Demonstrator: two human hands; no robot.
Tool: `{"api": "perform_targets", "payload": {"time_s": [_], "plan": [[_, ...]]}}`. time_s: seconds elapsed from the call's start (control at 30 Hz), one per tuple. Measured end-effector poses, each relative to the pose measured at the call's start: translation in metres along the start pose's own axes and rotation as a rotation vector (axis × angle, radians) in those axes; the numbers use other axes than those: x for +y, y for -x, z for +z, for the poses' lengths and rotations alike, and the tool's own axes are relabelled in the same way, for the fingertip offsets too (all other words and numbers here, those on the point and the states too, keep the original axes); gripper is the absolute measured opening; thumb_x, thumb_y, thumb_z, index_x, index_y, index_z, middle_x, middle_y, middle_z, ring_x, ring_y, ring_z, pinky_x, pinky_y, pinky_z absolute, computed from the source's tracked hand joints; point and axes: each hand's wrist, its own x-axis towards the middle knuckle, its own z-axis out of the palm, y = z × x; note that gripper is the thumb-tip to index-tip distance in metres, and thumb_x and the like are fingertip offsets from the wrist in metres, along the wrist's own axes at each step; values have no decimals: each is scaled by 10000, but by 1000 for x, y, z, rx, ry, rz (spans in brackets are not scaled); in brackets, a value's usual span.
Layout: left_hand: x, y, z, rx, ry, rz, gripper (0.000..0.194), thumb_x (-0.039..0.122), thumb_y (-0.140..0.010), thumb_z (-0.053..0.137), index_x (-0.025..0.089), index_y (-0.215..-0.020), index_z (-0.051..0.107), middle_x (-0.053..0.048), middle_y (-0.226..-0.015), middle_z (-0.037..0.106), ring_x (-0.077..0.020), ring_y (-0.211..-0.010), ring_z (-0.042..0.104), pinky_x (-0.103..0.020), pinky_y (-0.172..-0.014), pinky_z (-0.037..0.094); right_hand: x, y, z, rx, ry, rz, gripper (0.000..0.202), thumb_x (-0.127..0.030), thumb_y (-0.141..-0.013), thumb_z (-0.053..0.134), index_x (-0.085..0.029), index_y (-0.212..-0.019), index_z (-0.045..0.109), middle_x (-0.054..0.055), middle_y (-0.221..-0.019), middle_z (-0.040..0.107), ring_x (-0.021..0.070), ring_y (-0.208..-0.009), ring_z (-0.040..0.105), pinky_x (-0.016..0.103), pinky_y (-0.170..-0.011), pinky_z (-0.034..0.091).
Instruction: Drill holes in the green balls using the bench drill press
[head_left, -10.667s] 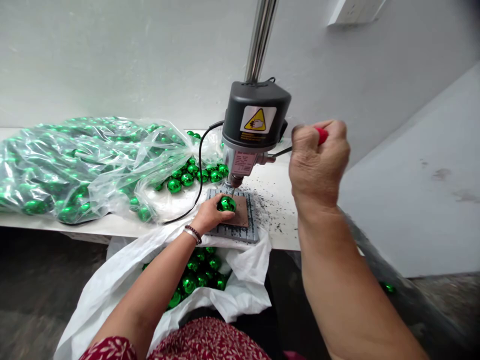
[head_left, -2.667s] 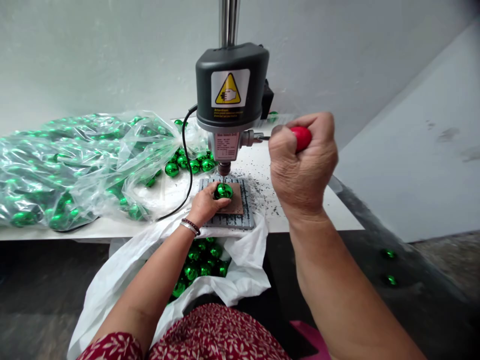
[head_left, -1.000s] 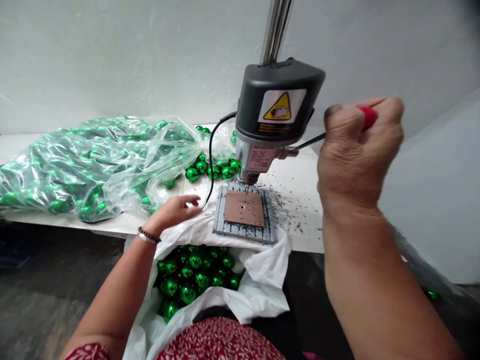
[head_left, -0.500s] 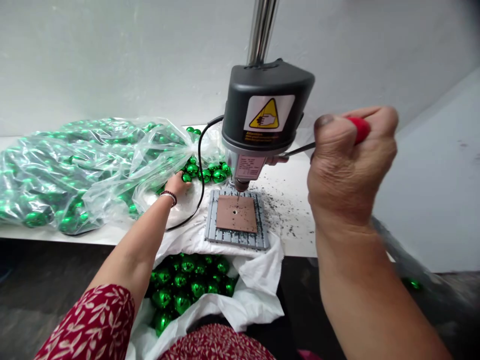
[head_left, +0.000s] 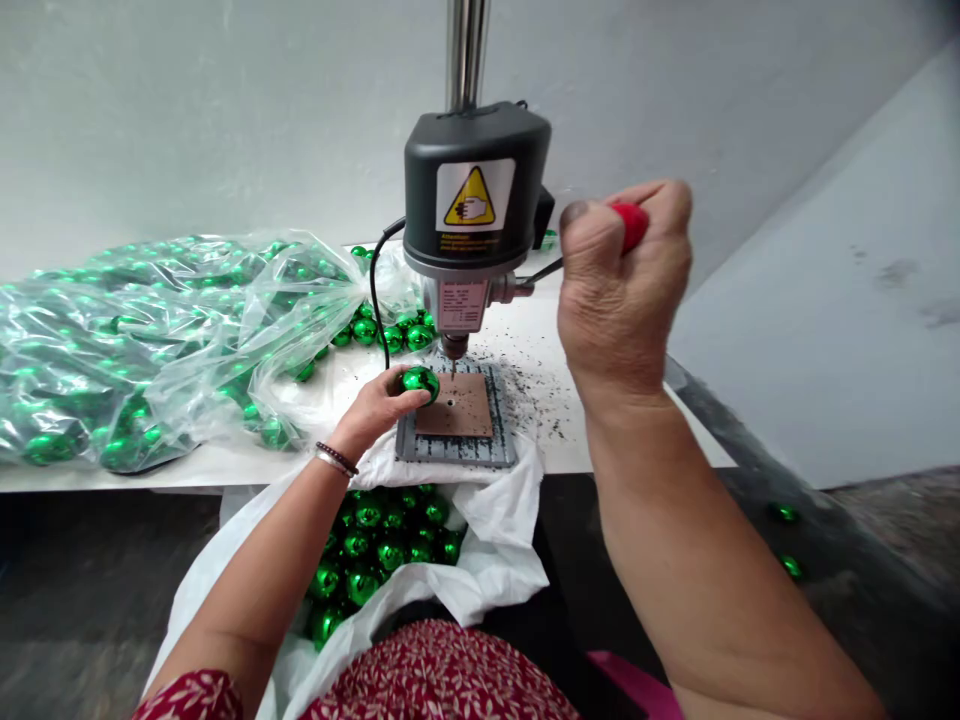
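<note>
Between the thumb and fingers of my left hand (head_left: 377,408) is a shiny green ball (head_left: 420,383), held at the left edge of a brown square board (head_left: 472,412). The board has a small hole and rests on the slotted grey base (head_left: 457,455) of a bench drill press (head_left: 474,190). Just above the board, to the right of the ball, hangs the drill bit (head_left: 453,367). My right hand (head_left: 622,280) is wrapped around the red knob (head_left: 631,226) of the press's lever, at the right of the drill head.
Several green balls fill clear plastic bags (head_left: 180,340) on the left of the white table (head_left: 551,390). More lie in a white cloth sack (head_left: 495,570) at my lap. A black cord (head_left: 373,290) hangs left of the drill. Dark shavings surround the base; two balls (head_left: 787,512) lie lower right.
My left hand has come from the balls beside the bag to the drill's board, bringing one green ball. My right hand still grips the knob. The whole view has shifted.
</note>
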Motion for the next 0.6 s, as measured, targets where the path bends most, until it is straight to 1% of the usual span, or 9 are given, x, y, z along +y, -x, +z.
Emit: {"api": "perform_targets", "payload": {"time_s": [0.1, 0.2, 0.3, 0.37, 0.47, 0.6], "plan": [[-9, -7, 12, 42, -88, 12, 436, 388, -690, 728, 153, -1055, 689, -39, -975, 728, -200, -941, 638, -311, -863, 501, -3, -1, -1, -26, -5, 43, 253, -339, -921, 543, -143, -821, 419, -59, -725, 409, 1, -672, 382, 161, -678, 376], [-15, -11, 18, 26, -91, -5, 441, 413, -702, 721, 155, -1059, 688, -39, -972, 729, -195, -920, 642, -306, -853, 501, -7, -2, -3, -74, 4, 81, 234, -313, -931, 526, -152, -826, 392, -61, -737, 394, 0, -678, 380, 164, -710, 381], [-14, -12, 24, 23, -95, -18, 471, 412, -700, 726, 158, -1094, 682, -46, -1011, 729, -200, -938, 641, -315, -882, 492, -10, -3, -4, -84, 18, 100, 216, -269, -921, 534, -157, -815, 382, -62, -733, 394, 1, -673, 375, 169, -709, 369], [-11, -11, 29, 26, -132, -20, 455, 410, -701, 727, 168, -1085, 687, -38, -1002, 729, -206, -948, 636, -320, -889, 489, -11, -3, -3, -79, 23, 100, 218, -260, -918, 537, -162, -806, 377, -62, -724, 399, 2, -664, 372, 167, -696, 363], [-7, -11, 34, 31, -187, -18, 428, 395, -708, 729, 175, -1072, 694, -28, -976, 725, -208, -947, 632, -314, -880, 495, -11, -3, -3, -82, 18, 96, 233, -270, -921, 538, -168, -801, 367, -64, -714, 393, 0, -652, 361, 156, -679, 366], [-7, -12, 39, 37, -294, -15, 495, 361, -698, 766, 194, -1157, 681, -23, -977, 714, -190, -892, 632, -307, -863, 499, -8, -2, -3, -85, -4, 65, 241, -321, -939, 516, -162, -828, 373, -63, -729, 390, -11, -661, 361, 135, -682, 374]]}}
